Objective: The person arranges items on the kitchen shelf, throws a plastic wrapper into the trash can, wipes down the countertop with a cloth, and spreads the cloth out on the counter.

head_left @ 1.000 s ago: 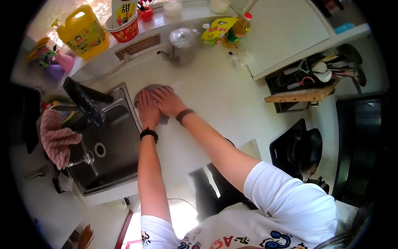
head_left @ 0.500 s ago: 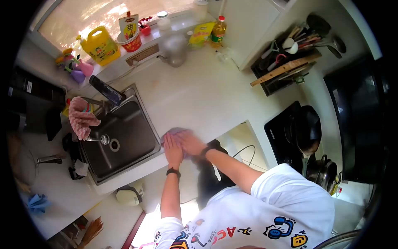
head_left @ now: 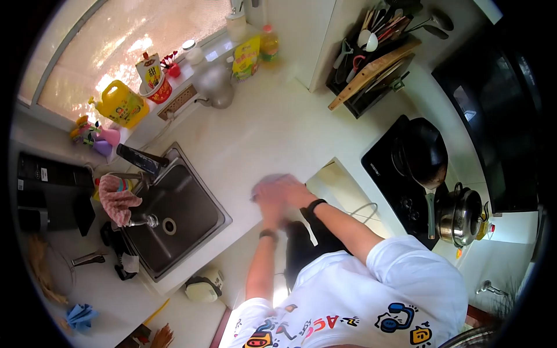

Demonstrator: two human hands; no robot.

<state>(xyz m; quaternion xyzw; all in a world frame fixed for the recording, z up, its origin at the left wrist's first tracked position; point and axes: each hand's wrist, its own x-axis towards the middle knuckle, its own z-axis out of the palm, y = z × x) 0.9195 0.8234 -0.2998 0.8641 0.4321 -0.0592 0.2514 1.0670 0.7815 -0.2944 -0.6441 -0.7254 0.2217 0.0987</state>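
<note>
**Left hand (head_left: 270, 203) and right hand (head_left: 294, 192) together on a grey cloth (head_left: 268, 178)**

On my feed the cloth lies near the front edge of the white countertop (head_left: 238, 156), fingers blurred. I see a steel sink (head_left: 188, 211) to the left, a frying pan (head_left: 429, 152) on the black cooktop (head_left: 378, 159) to the right.

I'm looking at a pale worktop (head_left: 249, 133) with 1 steel sink (head_left: 194, 211) set into it. On it I see a blurred greyish cloth (head_left: 266, 180) near the front edge, a silvery kettle (head_left: 215, 87), 1 yellow-green pouch (head_left: 246, 58) and a black cooktop (head_left: 377, 168).
</note>
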